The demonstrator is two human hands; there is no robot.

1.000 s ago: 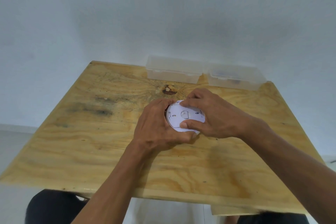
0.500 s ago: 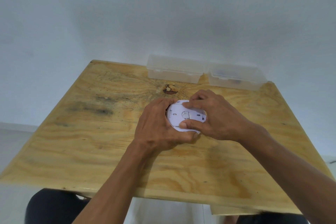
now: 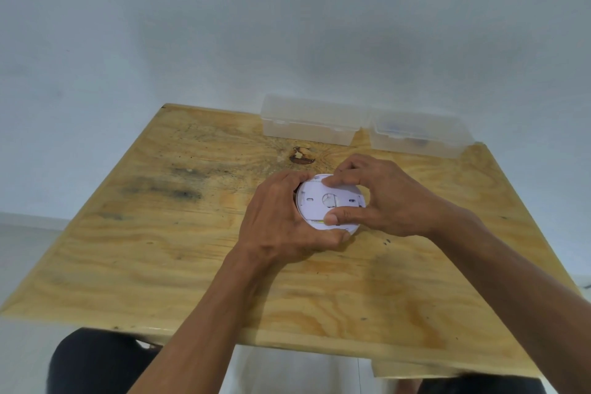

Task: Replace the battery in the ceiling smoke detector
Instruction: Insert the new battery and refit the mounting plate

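1. Since the earlier frames, little has moved: both hands stay on the smoke detector (image 3: 326,201), and the right thumb has shifted slightly along its near rim.
2. Near edge of the tabletop (image 3: 160,265): bare plywood with dark stains; both forearms cross this edge, and dark-clothed knees show below it.
3. Left hand (image 3: 281,221): its grip is closed round the detector's left and near rim, fingers curled over the edge and thumb underneath at the near side.
4. Right hand (image 3: 387,198): pinches the detector, index fingertip on the far rim and thumb on the near part of the upturned face.
5. Smoke detector: white disc at the tabletop's centre, slotted flat back facing up; whether it touches the wood cannot be told.
6. Knot (image 3: 300,155) in the wood, just beyond the hands.
7. Far edge: two clear plastic boxes, left box (image 3: 310,123) and right box (image 3: 419,134), side by side against the wall.
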